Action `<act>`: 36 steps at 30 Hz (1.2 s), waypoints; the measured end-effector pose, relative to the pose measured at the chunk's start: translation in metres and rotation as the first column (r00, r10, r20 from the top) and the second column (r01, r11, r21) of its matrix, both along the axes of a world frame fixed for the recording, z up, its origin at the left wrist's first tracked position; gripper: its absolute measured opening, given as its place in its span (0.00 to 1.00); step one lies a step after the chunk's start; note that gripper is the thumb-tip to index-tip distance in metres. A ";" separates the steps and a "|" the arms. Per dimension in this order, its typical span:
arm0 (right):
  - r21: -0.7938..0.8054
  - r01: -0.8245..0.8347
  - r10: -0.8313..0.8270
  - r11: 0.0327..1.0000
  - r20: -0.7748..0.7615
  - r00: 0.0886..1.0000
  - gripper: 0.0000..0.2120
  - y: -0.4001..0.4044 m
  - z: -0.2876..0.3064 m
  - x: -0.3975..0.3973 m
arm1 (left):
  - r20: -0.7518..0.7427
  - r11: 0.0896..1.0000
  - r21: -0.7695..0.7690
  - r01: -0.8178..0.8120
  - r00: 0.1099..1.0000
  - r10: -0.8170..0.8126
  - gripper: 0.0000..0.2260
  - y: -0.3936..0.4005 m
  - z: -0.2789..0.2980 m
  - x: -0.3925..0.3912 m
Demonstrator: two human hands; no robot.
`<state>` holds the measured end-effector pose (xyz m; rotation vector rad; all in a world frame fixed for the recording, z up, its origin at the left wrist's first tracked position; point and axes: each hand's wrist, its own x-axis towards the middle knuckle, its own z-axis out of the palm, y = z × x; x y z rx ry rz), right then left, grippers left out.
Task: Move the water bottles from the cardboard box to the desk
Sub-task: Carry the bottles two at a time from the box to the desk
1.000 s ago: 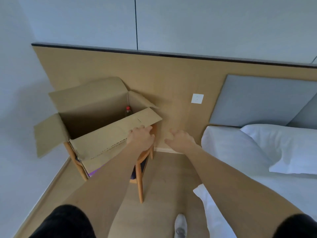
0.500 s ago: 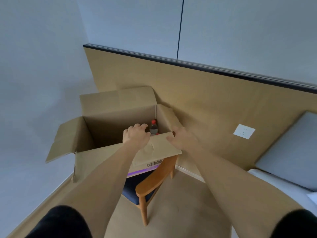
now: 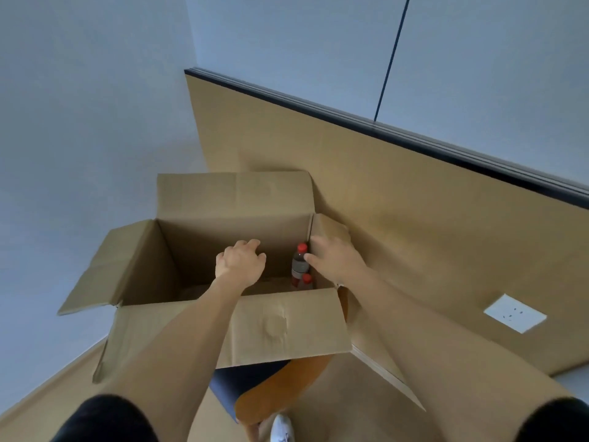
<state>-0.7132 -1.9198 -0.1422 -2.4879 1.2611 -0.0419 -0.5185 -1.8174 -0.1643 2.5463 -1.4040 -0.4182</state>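
An open cardboard box (image 3: pixel 178 320) stands on a chair, its four flaps spread outward. Two clear water bottles with red caps stand in its right part: a taller-looking one (image 3: pixel 300 262) and a nearer one (image 3: pixel 306 281) partly hidden by the front wall. My left hand (image 3: pixel 239 262) hovers inside the box opening with fingers loosely curled, holding nothing. My right hand (image 3: pixel 334 257) reaches in from the right; its fingers are extended and its thumb touches the far bottle's neck. The desk is out of view.
The box sits on a wooden chair (image 3: pixel 280 387) with a dark blue seat, in a room corner. A tan wall panel (image 3: pixel 414 218) with a white socket (image 3: pixel 514 312) runs behind and to the right. My white shoe (image 3: pixel 280 427) shows on the floor.
I have come closer and now look down into the box. Both hands moved forward from the front flap into the opening, the right one reaching the bottle. A second bottle has come into sight.
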 end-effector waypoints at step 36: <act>0.266 -0.331 0.409 0.905 -0.340 0.847 0.29 -0.151 -0.126 0.142 | -0.093 0.912 0.141 -0.385 0.912 0.400 0.23 -0.048 -0.073 0.100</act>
